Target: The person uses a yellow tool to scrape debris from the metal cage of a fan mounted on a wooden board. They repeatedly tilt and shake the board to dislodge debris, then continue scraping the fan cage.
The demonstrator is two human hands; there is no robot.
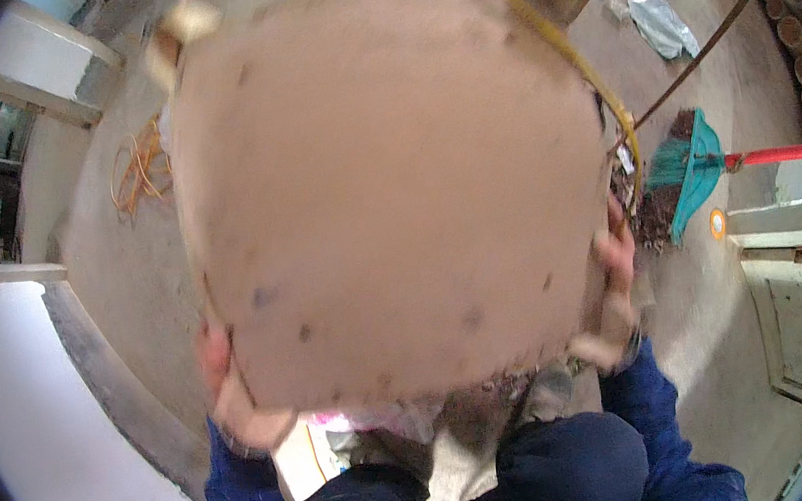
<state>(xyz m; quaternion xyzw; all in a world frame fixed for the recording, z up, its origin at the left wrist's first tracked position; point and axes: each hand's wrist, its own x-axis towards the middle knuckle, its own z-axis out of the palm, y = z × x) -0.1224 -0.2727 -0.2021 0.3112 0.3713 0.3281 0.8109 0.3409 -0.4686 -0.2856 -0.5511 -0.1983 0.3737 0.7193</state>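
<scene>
A large brown board or flat cardboard panel (393, 184), blurred and marked with several dark spots, is held up in front of me and fills the middle of the view. My left hand (238, 391) grips its lower left edge. On its lower right edge is my right hand (613, 292), partly hidden by the panel. Below the panel, near my knees, a pale sack or plastic bag (464, 460) and some debris show in part. A yellow curved band (568, 53) runs along the upper right edge.
A teal broom head (696, 173) with a red handle (787, 153) lies at the right beside dark debris (656, 219). Orange cord (139, 170) is coiled on the floor at left. A silvery bag (662, 23) lies upper right, and a white wall surface (38, 415) stands at lower left.
</scene>
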